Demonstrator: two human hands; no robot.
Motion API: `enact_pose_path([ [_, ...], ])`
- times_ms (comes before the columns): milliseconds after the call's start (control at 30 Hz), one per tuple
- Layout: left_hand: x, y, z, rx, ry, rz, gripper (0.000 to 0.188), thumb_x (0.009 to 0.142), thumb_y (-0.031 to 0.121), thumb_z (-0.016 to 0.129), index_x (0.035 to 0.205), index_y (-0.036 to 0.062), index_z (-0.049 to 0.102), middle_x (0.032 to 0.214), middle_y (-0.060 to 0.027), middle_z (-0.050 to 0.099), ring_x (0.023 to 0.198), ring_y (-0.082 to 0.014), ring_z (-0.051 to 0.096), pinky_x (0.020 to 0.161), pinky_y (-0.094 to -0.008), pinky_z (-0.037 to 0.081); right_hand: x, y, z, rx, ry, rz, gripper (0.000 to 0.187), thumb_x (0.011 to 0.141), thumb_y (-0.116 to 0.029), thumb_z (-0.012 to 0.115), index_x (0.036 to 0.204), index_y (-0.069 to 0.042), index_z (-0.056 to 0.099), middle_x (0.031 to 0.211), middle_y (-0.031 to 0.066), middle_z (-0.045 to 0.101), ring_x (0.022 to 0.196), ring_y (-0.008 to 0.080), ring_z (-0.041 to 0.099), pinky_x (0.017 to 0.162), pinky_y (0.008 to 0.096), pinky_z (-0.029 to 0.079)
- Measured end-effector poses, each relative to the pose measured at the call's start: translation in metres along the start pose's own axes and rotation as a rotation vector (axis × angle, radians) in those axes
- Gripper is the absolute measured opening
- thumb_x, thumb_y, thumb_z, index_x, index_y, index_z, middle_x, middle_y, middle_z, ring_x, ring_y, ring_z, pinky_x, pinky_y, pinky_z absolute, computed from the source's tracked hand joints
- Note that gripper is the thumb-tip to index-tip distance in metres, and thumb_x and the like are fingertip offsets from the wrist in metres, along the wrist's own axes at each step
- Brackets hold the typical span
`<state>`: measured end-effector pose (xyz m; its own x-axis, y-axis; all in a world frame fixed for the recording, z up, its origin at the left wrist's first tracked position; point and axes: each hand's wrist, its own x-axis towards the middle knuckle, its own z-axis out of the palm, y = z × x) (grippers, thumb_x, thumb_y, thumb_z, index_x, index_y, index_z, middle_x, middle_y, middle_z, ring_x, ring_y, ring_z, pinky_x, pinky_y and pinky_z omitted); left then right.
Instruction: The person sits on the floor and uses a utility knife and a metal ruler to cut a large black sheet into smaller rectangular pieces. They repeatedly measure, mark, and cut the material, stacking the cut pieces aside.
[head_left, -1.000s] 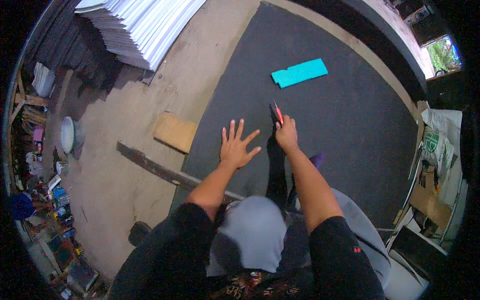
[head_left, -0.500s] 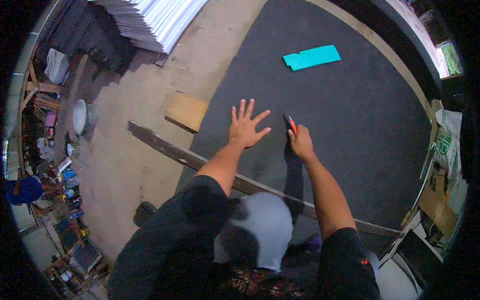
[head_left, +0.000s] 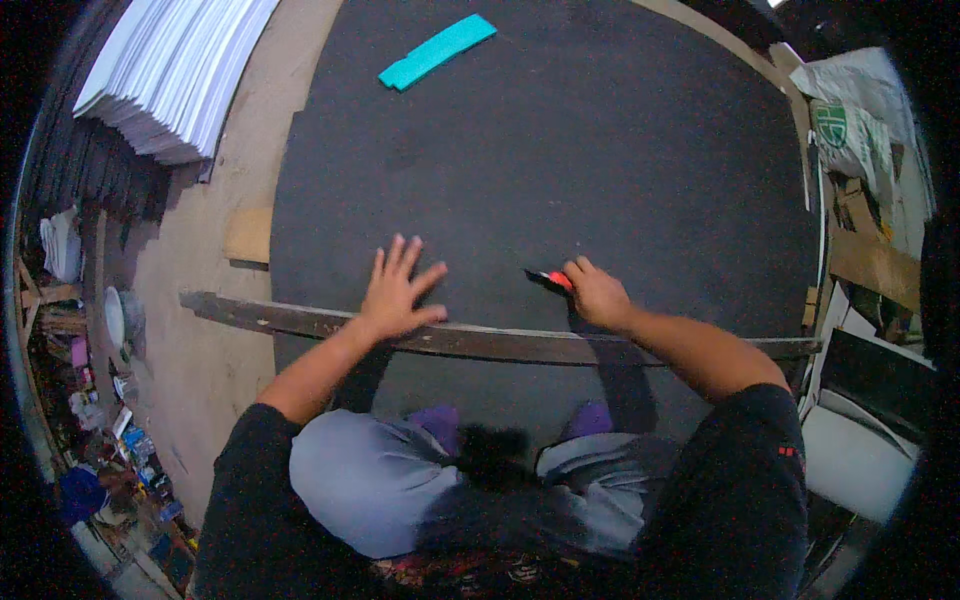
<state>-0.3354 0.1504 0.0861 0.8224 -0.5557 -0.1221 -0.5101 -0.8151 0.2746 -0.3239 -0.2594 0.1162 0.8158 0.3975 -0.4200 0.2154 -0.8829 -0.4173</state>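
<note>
My left hand [head_left: 397,290] is open, fingers spread, over the dark grey sheet [head_left: 560,150] just beyond a long wooden bar [head_left: 480,343]. Whether its palm presses on the sheet I cannot tell. To the right, my right hand [head_left: 598,295] is closed round a red and black utility knife [head_left: 550,279], its tip pointing left and slightly away from me. The bar lies across the near part of the sheet, passing under both forearms. At the far left of the sheet rests a turquoise foam-like strip [head_left: 440,52] with a notched end.
A tall stack of white sheets [head_left: 180,85] stands at the far left, with a wooden block [head_left: 247,236] nearer by the sheet's edge. White sacks [head_left: 850,125] and cardboard [head_left: 875,268] crowd the right side. Assorted clutter lines the left wall.
My view has turned, so the bar now runs nearly level and the turquoise strip appears farther left. My hands are wider apart and nearer the bar. The knife now points more leftward.
</note>
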Motion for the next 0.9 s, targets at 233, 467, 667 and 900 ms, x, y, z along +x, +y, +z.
enact_pose_path([
  [233, -0.015, 0.077, 0.016, 0.089, -0.163, 0.263, 0.087, 0.075, 0.056, 0.083, 0.151, 0.0243, 0.052, 0.167, -0.0205, 0.028, 0.156, -0.0464, 0.017, 0.121, -0.0691, 0.019, -0.134, 0.073, 0.01, -0.019, -0.086, 0.089, 0.062, 0.092, -0.051, 0.07, 0.135, -0.01, 0.053, 0.122, 0.0179, 0.059, 0.106, 0.0439, 0.067, 0.083, 0.055, 0.057],
  [467, -0.016, 0.038, 0.028, 0.095, -0.12, 0.321, 0.089, 0.065, 0.038, 0.093, 0.144, 0.0181, 0.056, 0.164, -0.0169, 0.034, 0.155, -0.0476, 0.02, 0.119, -0.0741, 0.018, -0.182, 0.122, 0.04, -0.26, 0.084, 0.149, 0.071, 0.085, -0.049, 0.077, 0.141, -0.012, 0.051, 0.136, 0.0136, 0.055, 0.106, 0.0342, 0.069, 0.084, 0.0465, 0.057],
  [667, -0.01, 0.017, 0.019, 0.064, -0.111, 0.291, 0.082, 0.063, 0.031, 0.095, 0.134, 0.0124, 0.059, 0.16, -0.0153, 0.039, 0.155, -0.0457, 0.021, 0.118, -0.0752, 0.018, -0.17, 0.114, 0.04, -0.265, 0.193, 0.169, 0.07, 0.082, -0.031, 0.08, 0.142, -0.013, 0.05, 0.14, 0.0107, 0.055, 0.11, 0.0323, 0.068, 0.088, 0.046, 0.055],
  [900, 0.021, 0.021, -0.039, 0.171, -0.155, 0.238, 0.082, 0.068, 0.03, 0.093, 0.137, 0.0099, 0.056, 0.161, -0.0105, 0.041, 0.157, -0.038, 0.023, 0.123, -0.0685, 0.018, -0.161, 0.111, -0.018, -0.291, 0.246, 0.24, 0.075, 0.078, -0.027, 0.083, 0.144, -0.016, 0.05, 0.142, 0.0042, 0.056, 0.11, 0.0282, 0.067, 0.086, 0.0438, 0.055],
])
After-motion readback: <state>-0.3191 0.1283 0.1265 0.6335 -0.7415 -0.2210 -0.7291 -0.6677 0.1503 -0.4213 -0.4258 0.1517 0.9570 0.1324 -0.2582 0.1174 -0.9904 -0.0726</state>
